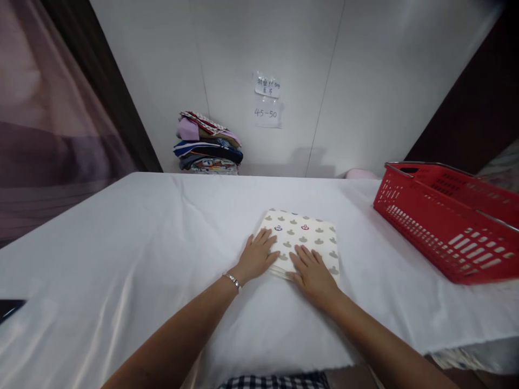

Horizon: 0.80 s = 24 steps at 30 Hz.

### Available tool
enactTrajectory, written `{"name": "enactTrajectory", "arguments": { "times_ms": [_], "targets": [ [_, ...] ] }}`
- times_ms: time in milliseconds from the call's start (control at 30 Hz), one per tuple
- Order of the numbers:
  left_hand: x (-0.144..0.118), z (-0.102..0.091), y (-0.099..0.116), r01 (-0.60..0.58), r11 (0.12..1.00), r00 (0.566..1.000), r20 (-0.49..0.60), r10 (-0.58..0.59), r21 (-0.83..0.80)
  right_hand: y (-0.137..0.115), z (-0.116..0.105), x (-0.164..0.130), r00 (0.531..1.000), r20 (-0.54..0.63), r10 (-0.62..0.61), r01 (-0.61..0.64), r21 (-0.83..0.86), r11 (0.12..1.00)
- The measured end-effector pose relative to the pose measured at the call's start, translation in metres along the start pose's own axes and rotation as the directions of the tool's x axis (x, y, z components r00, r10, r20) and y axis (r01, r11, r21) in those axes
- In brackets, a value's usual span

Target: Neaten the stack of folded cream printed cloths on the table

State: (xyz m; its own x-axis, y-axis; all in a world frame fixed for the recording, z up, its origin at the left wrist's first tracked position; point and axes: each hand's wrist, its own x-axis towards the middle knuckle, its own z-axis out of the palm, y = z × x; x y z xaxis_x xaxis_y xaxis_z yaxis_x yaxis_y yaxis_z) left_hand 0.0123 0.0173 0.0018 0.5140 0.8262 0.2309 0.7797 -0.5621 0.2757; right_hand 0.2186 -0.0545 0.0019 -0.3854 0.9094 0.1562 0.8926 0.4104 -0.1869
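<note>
Checked fabric (275,381) shows at the near edge of the frame, below 2 bare forearms reaching out over a table draped in a white cloth (121,254). Left hand (257,256), a thin silver bracelet (233,281) at its wrist, lies palm down with fingers spread flat across the near left corner of a folded cloth (306,235); it grips nothing. Right hand (312,273) lies flat too, fingers together and stretched out, pressing on the near edge of the same cloth without closing around it. The folded cloth, cream with rows of small grey-green motifs and 2 coloured ones near its far edge, sits on the table just right of centre. A dark object (10,308) is cut off at the near left edge. To the right, well apart from the hands, a red plastic basket (446,221) with metal handles stands tilted. Against the far wall, left of centre, rests a stack of folded clothes (208,146). Right of it, 2 paper notes (267,100) are fixed to the wall, the lower reading 45-50.
</note>
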Motion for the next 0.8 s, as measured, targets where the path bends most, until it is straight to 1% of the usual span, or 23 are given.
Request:
{"name": "enactTrajectory", "arguments": {
  "times_ms": [100,167,233,300,333,400,467,533,600,667,800],
  "targets": [
    [-0.001,0.006,-0.004,-0.005,1.000,1.000,-0.006,0.005,0.001,-0.002,0.003,-0.004,1.000,-0.011,0.001,-0.001,-0.035,0.999],
    [-0.002,0.006,-0.006,-0.008,1.000,1.000,-0.010,0.008,-0.003,-0.001,0.000,-0.002,1.000,-0.002,0.009,-0.009,-0.008,1.000],
    [-0.002,0.004,-0.005,-0.003,1.000,1.000,-0.004,0.003,-0.013,0.003,-0.007,0.001,1.000,0.023,-0.005,0.003,0.073,0.997],
    [-0.002,0.001,-0.004,0.002,1.000,1.000,0.005,-0.002,-0.020,0.011,-0.015,0.008,1.000,0.017,-0.007,0.003,0.185,0.983],
    [-0.002,0.000,-0.003,0.003,1.000,1.000,0.007,-0.003,-0.021,0.018,-0.019,0.012,1.000,-0.006,0.016,-0.015,0.232,0.973],
    [-0.004,-0.001,-0.001,-0.002,1.000,1.000,-0.007,0.001,-0.015,0.034,-0.026,0.023,0.992,-0.071,0.108,-0.084,0.273,0.958],
    [-0.008,-0.001,0.002,-0.024,1.000,0.999,-0.047,0.024,-0.002,0.054,-0.031,0.037,0.975,-0.091,0.202,-0.178,0.222,0.959],
    [-0.014,0.000,0.007,-0.103,0.995,0.992,-0.068,0.104,0.014,0.074,-0.034,0.053,0.960,-0.064,0.271,-0.261,0.130,0.956],
    [-0.020,0.002,0.011,-0.217,0.976,0.974,-0.054,0.218,0.027,0.091,-0.035,0.068,0.949,-0.042,0.311,-0.308,0.067,0.949],
    [-0.025,0.003,0.013,-0.291,0.956,0.956,-0.025,0.292,0.035,0.105,-0.033,0.083,0.944,-0.020,0.329,-0.328,0.042,0.944],
    [-0.029,0.004,0.012,-0.307,0.951,0.951,-0.009,0.308,0.044,0.124,-0.027,0.103,0.924,0.060,0.377,-0.378,-0.006,0.926]
  ]
}}
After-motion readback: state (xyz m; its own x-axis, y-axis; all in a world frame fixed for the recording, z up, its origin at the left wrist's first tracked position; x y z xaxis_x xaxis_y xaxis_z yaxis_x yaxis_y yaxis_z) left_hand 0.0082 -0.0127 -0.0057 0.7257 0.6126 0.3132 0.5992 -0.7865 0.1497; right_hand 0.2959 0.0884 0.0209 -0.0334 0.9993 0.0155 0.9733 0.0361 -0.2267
